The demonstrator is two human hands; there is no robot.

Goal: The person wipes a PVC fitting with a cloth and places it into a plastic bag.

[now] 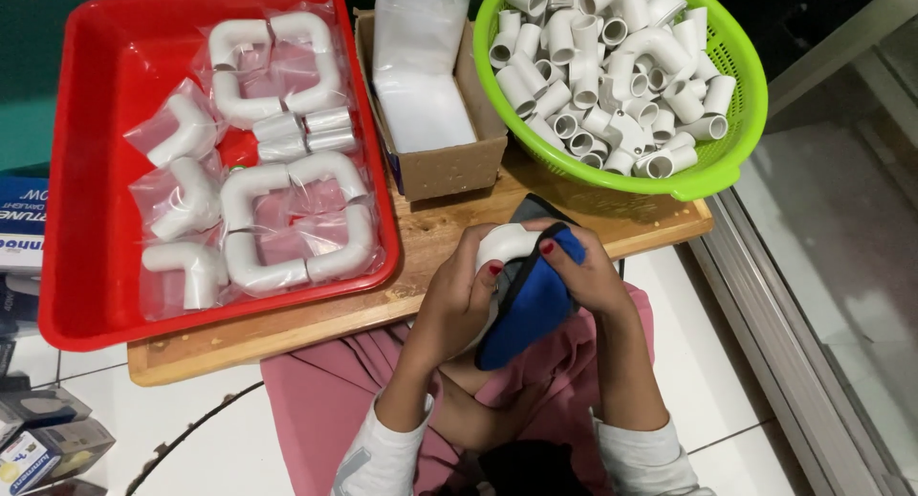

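We see a smooth white plastic elbow wiped with a blue cloth, a glossy red plastic tray, clear plastic bags, a cardboard box and a wooden board.

White tiled floor, low wooden board, teal wall

Single head camera, looking steeply down, close over lap.

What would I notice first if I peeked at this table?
The lime-green basket at top right, heaped with white pipe elbows. Next, the bright red tray at left, holding bagged elbows. In the middle, the left hand and right hand hold one elbow against a blue cloth.
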